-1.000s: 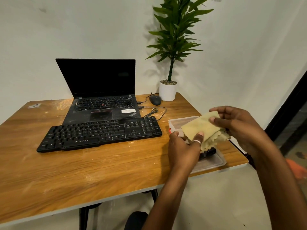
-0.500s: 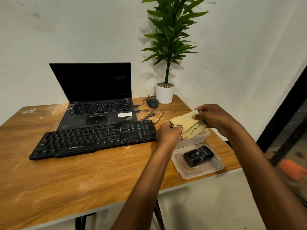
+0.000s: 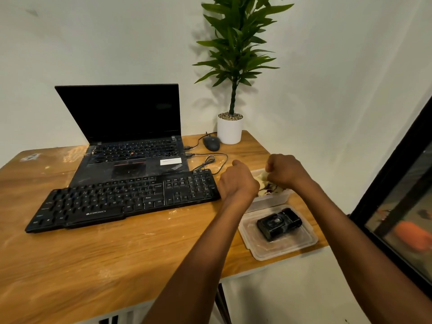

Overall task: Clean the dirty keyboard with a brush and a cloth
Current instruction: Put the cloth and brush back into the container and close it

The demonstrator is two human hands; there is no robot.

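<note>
The black keyboard lies dusty on the wooden table, in front of the laptop. Right of it stands a clear plastic container. The yellow cloth is bunched down inside it, over some dark items I cannot make out. My right hand pinches the cloth from above with curled fingers. My left hand is curled at the cloth's left edge; its fingertips are hidden behind the hand. No brush is plainly visible.
An open black laptop sits behind the keyboard. A mouse with its cable and a potted plant stand at the back right. The container lid holds a small black device near the table's right edge.
Both hands have lowered the cloth from above the lid, away from me, down into the container. The cloth went from spread out to bunched up.
</note>
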